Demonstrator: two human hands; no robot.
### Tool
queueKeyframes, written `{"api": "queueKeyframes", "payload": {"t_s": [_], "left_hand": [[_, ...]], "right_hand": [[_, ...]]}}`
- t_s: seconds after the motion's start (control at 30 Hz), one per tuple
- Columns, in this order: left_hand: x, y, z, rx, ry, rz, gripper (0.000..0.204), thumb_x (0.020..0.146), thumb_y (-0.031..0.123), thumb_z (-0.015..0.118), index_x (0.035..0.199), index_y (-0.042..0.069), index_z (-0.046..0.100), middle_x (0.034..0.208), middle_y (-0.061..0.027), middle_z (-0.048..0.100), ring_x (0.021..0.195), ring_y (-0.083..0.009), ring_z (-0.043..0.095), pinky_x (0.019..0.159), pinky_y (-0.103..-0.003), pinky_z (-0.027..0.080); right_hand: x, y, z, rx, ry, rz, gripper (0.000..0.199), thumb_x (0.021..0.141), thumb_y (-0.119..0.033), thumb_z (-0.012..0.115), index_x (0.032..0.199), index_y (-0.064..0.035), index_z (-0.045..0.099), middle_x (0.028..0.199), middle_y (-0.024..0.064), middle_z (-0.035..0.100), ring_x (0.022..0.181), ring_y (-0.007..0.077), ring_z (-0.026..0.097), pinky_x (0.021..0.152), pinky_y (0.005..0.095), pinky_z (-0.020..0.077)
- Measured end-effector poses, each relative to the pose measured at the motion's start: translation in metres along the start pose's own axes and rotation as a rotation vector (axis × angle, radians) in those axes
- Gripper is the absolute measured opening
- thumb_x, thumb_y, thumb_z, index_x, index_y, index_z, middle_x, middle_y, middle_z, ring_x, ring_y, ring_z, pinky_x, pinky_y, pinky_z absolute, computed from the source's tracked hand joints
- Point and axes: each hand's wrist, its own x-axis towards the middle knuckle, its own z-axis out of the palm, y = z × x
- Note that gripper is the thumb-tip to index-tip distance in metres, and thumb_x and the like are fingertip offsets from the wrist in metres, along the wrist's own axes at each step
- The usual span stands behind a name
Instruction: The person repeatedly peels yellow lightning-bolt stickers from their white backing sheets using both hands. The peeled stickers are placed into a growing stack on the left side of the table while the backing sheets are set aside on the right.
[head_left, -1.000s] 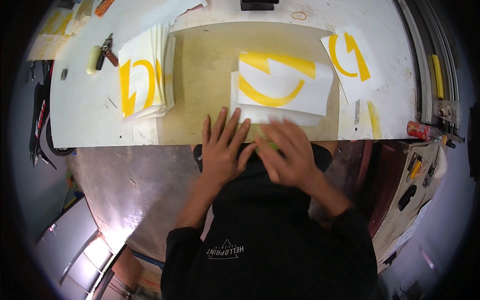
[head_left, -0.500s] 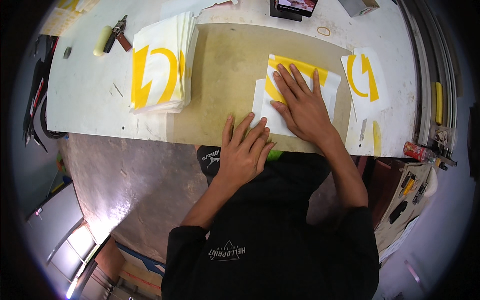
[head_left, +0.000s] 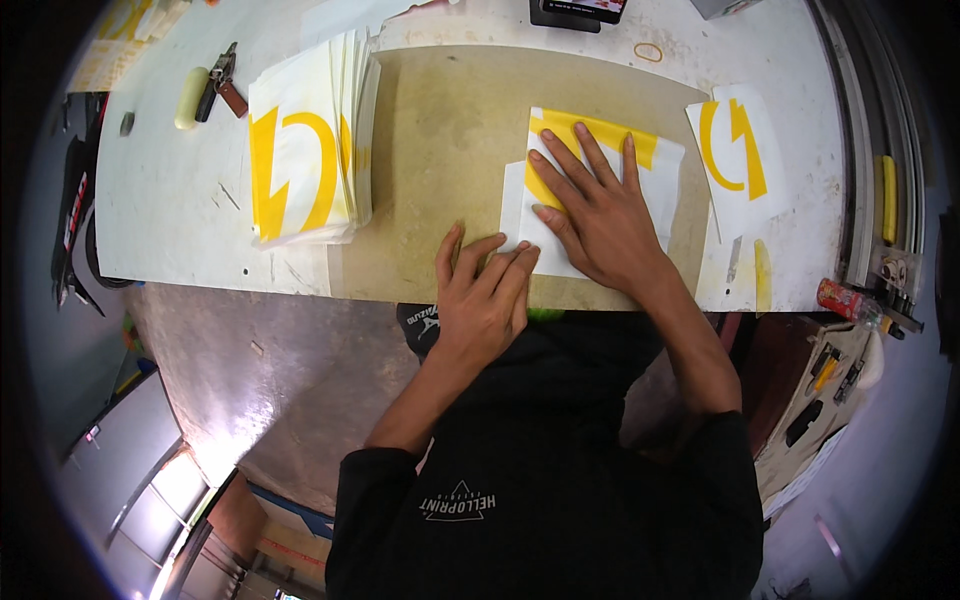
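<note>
A folded white paper sheet with yellow printed shapes lies on the tan mat. My right hand is flat on top of it, fingers spread and pointing away from me. At the sheet's lower left, a narrow white flap sticks out from under the yellow-edged part. My left hand rests by that flap at the near edge of the mat. Its fingers are apart and slightly bent, the fingertips nearest the sheet touching its lower left corner. The left thumb is mostly hidden.
A thick stack of similar printed paper stands left on the white table. Another printed piece lies right of the mat. Keys, a phone on a stand, a rubber band and a red can are also around.
My left hand's fingers have drawn in and bent more at the sheet's lower left corner. My right hand stays spread on the sheet. The whole view has shifted slightly.
</note>
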Motion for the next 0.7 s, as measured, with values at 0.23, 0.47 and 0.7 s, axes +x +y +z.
{"api": "queueKeyframes", "payload": {"t_s": [0.23,0.47,0.7], "left_hand": [[0.004,0.000,0.007,-0.050,0.069,-0.072,0.027,0.082,0.001,0.079,0.107,0.009,0.075,0.096,-0.0045,0.071,0.103,-0.0258,0.065,0.109,-0.051,0.042],[0.006,0.001,0.005,-0.062,0.062,-0.072,0.026,0.082,0.002,0.079,0.107,0.009,0.074,0.098,-0.0072,0.068,0.103,-0.0275,0.064,0.107,-0.051,0.043],[0.008,-0.001,-0.005,-0.066,-0.067,-0.079,0.035,0.083,0.007,0.079,0.117,0.008,0.071,0.108,-0.0086,0.065,0.111,-0.0301,0.060,0.109,-0.050,0.039]], "right_hand": [[0.005,0.010,0.006,0.026,-0.008,-0.013,0.040,0.104,-0.026,0.060,0.142,-0.0156,0.064,0.161,0.0067,0.048,0.153,0.0359,0.036,0.123,0.0702,0.0169],[0.004,0.011,0.007,0.024,0.087,-0.024,0.040,0.099,-0.028,0.066,0.138,-0.0184,0.068,0.158,0.0066,0.050,0.152,0.0355,0.038,0.119,0.0742,0.0211],[0.007,0.017,0.002,-0.040,0.038,-0.002,0.050,0.102,-0.040,0.060,0.148,-0.0208,0.060,0.163,0.0034,0.046,0.154,0.0331,0.035,0.120,0.0770,0.0124]]}}
